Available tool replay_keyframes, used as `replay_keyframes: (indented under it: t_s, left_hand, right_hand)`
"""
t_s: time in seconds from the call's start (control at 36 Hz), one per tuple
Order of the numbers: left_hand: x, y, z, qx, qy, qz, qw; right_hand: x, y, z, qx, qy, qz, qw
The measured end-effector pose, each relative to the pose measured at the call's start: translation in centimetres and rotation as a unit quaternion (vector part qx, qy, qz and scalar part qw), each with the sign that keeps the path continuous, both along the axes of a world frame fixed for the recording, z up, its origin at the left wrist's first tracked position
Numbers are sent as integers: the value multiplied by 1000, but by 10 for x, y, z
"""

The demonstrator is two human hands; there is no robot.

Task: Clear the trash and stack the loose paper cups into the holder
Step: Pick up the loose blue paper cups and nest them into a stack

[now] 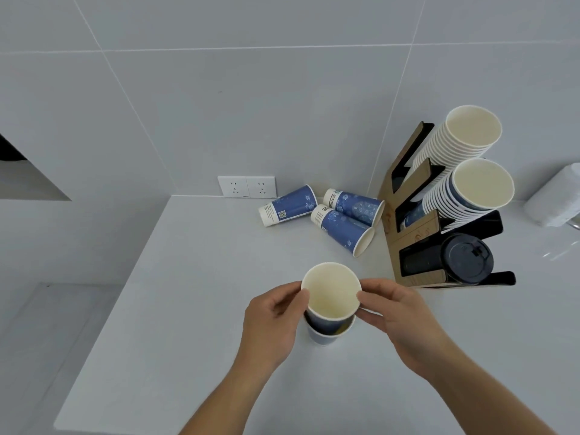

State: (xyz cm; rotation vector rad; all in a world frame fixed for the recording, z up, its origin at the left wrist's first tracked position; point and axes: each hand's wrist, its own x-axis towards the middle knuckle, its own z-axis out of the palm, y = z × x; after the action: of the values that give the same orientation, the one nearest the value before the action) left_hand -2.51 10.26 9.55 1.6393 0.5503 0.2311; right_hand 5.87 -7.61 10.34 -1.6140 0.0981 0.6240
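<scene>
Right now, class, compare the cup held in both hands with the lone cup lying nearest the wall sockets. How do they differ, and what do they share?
1. The held cup is upright, mouth towards the camera; the lone cup lies on its side on the counter.
2. The held cup sits partly inside a second cup; the lone cup is not nested.
3. The left hand and right hand grip the held cup; nothing touches the lone cup.

Both are blue paper cups.
</scene>
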Motion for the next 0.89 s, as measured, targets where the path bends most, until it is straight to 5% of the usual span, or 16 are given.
replay_keyframes:
  t_s: [0.22, 0.47, 0.89]
  left_hand:
    - [-2, -1, -29, 47, 20, -1, 999]
    - [3, 1, -36, -48, 40, -12, 998]
    - [2, 4, -41, -96, 77, 5, 992]
  right_hand:
    - [-1, -5, -21, -127, -99, 57, 985]
    - [-2, -3, -38, 0, -21, 39, 999]
    - [-1, -3, -41, 65, 43, 4, 997]
